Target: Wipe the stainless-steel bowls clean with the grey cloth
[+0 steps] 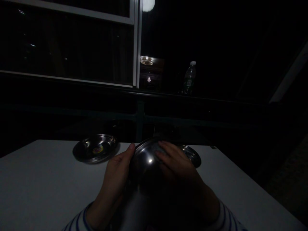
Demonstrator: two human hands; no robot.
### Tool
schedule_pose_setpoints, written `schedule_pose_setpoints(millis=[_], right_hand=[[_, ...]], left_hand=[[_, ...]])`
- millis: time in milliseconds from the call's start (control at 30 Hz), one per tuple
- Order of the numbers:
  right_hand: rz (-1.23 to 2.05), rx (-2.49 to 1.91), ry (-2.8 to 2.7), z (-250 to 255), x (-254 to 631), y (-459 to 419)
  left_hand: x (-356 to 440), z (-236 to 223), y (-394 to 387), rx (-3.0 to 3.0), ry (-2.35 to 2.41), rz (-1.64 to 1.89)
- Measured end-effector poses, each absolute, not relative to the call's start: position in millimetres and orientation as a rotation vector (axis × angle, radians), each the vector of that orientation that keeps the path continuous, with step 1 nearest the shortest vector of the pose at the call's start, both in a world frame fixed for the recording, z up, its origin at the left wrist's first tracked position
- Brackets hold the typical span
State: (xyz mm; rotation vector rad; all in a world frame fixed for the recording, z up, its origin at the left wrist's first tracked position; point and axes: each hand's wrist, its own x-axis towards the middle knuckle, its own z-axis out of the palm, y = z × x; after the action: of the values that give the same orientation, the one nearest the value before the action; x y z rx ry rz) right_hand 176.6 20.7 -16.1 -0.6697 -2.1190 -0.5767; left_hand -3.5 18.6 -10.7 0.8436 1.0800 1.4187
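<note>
A steel bowl [145,162] is held tilted above the white table [38,186], its shiny underside facing me. My left hand [117,175] grips its left rim, thumb along the edge. My right hand [176,165] lies with fingers spread flat across the bowl's right side. Both sleeves are striped. The scene is very dark.
A second steel plate [95,148] with a coloured sticker sits on the table to the left. Another steel dish [192,154] lies behind my right hand. Beyond the table runs a dark ledge with a water bottle [190,78], a small lit object and a window frame.
</note>
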Motion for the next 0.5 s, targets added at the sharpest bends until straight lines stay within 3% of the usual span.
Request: schedule_pose_setpoints(millis=[133, 333, 500], right_hand=[[-0.487, -0.738, -2.064, -14.3, 184.7, 22.5], [-0.638, -0.629, -2.124, -18.6, 172.4, 16.5], [-0.491, -0.684, -2.059, -14.6, 184.5, 21.1]], left_hand=[[-7.5, -9.9, 20.6, 0.848, 1.087, 1.460], [-7.3, -9.9, 20.1, 0.991, 1.108, 1.443], [-15.4, -4.0, 22.7, 1.014, 1.125, 1.529]])
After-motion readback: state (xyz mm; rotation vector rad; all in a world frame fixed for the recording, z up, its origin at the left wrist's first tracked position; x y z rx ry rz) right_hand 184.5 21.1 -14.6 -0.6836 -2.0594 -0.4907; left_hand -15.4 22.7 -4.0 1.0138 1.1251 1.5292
